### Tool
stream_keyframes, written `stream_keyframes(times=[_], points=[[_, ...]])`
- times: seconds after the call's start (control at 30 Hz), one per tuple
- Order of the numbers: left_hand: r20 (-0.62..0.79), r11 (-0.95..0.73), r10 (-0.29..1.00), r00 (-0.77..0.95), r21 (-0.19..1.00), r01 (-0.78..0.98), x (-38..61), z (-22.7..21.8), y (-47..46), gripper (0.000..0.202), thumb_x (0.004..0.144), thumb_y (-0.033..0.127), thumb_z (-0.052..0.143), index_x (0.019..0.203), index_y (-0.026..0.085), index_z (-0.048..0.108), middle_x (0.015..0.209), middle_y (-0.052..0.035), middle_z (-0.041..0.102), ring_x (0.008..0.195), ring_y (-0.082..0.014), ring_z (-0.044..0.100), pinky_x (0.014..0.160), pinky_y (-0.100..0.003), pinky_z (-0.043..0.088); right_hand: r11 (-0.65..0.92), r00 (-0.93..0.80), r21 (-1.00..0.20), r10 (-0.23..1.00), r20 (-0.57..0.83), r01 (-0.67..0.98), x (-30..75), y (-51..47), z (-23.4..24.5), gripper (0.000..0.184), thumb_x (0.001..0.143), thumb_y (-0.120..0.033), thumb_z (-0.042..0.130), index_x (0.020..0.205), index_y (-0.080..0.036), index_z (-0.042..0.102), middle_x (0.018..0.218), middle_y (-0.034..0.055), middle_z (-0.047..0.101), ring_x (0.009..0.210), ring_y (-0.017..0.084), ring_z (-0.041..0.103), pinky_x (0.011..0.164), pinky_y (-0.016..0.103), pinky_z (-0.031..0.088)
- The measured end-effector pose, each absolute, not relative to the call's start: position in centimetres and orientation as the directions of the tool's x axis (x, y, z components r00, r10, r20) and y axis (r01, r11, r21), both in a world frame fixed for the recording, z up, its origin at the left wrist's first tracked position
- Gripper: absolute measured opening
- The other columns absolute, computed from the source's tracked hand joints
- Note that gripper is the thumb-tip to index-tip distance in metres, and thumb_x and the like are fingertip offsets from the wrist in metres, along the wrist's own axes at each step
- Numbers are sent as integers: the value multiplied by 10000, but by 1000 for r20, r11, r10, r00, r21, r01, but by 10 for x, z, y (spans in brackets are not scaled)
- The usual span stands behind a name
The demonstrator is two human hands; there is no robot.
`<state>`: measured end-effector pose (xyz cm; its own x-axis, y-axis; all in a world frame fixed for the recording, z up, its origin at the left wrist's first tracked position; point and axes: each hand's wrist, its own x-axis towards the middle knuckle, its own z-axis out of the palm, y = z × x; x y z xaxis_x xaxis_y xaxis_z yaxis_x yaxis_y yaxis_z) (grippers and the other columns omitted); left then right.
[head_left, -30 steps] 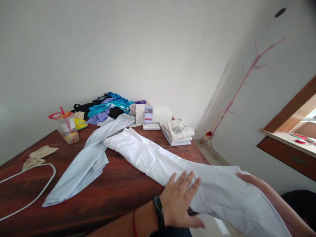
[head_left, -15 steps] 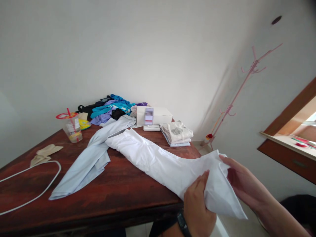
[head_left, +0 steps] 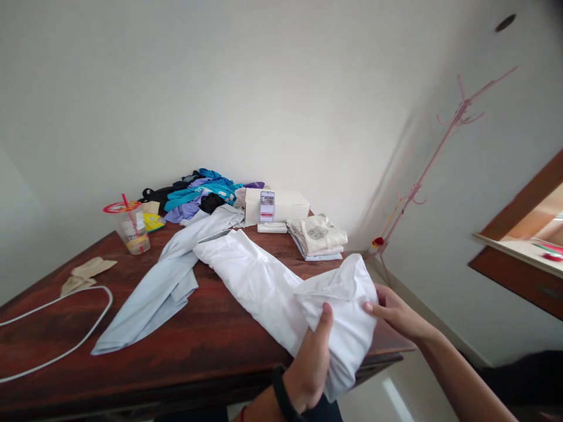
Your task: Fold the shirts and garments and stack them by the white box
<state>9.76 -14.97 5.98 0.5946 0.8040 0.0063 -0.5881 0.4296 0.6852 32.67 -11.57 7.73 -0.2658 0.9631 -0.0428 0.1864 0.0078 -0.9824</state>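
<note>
A long white garment (head_left: 259,287), narrow like folded trousers, lies across the right part of the table. Its near end is turned back on itself above the table's front edge. My left hand (head_left: 314,357), with a dark band at the wrist, grips this folded end from below, thumb on top and its other fingers hidden behind the cloth. On the right side of the same fold, my right hand (head_left: 393,310) pinches the cloth with its thumb in front. Beside the white garment, a pale blue-grey garment (head_left: 171,281) stretches out to the left.
The wooden table (head_left: 185,351) holds a plastic cup (head_left: 132,228), beige cloth (head_left: 88,272) and a white cable (head_left: 105,305). Behind are a clothes pile (head_left: 202,193), a phone (head_left: 267,208) against a white box (head_left: 290,205), and folded clothes (head_left: 321,237). A pink coat rack (head_left: 433,161) stands right.
The garment's near end, earlier hanging out to the right, has been turned back leftward over itself. Both hands moved with it, the left thumb now lying on top of the fold.
</note>
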Motion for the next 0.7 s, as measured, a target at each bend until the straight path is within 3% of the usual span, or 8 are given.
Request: stream_keyframes(times=[0.1, 0.23, 0.3, 0.4, 0.47, 0.57, 0.7], points=[[-18, 462, 781, 624, 689, -558, 71, 63, -160, 707, 974, 608, 504, 1526, 168, 463, 1483, -123, 557, 1469, -315, 388, 1254, -494, 207, -45, -294, -975, 950, -110, 218, 302, -118, 81, 449, 824, -521, 753, 1023, -120, 717, 945, 113, 766, 800, 253, 705, 711, 349, 569], [30, 339, 808, 589, 793, -506, 25, 66, -164, 754, 881, 457, 729, 1533, 206, 445, 1469, -112, 574, 1416, -332, 464, 1221, -502, 289, -64, -301, -991, 949, -98, 120, 264, -117, 83, 422, 849, -524, 734, 1002, -132, 701, 917, 96, 755, 760, 222, 692, 657, 306, 550], [36, 242, 867, 497, 843, -481, 4, 67, -154, 787, 854, 407, 768, 1539, 217, 429, 1480, -114, 563, 1395, -330, 490, 1200, -487, 334, -50, -307, -994, 949, -79, 99, 246, -108, 83, 429, 851, -531, 732, 1023, -140, 693, 942, 94, 754, 789, 224, 696, 676, 306, 556], [17, 66, 980, 199, 911, -406, -22, 70, -125, 821, 851, 404, 758, 1557, 239, 374, 1490, -104, 555, 1356, -313, 532, 1161, -458, 391, -4, -298, -992, 954, -43, 129, 221, -84, 83, 447, 838, -559, 732, 1015, -150, 685, 981, 90, 754, 832, 234, 701, 695, 306, 560], [61, -50, 997, 36, 965, -257, -35, 73, -100, 762, 847, 428, 743, 1510, 213, 435, 1452, -105, 590, 1316, -310, 564, 1127, -441, 425, 12, -275, -991, 961, -26, 137, 206, -64, 80, 465, 843, -581, 710, 1035, -158, 680, 1019, 91, 756, 870, 249, 706, 714, 315, 567], [195, -194, 981, 3, 979, 65, -53, 76, -61, 514, 886, 501, 651, 1257, 145, 650, 1269, -110, 706, 1203, -312, 628, 1051, -418, 481, 20, -260, -985, 965, -25, 172, 185, -34, 69, 475, 883, -584, 640, 1087, -156, 677, 1077, 103, 758, 939, 277, 709, 760, 345, 575], [255, -237, 967, 11, 878, 416, -79, 60, -20, 409, 884, 542, 590, 976, 162, 713, 1053, -92, 759, 1051, -306, 674, 979, -409, 504, 135, -238, -887, 971, 29, 442, 170, -6, 44, 363, 939, -470, 557, 1031, -156, 712, 1081, 97, 763, 994, 291, 695, 815, 353, 547]])
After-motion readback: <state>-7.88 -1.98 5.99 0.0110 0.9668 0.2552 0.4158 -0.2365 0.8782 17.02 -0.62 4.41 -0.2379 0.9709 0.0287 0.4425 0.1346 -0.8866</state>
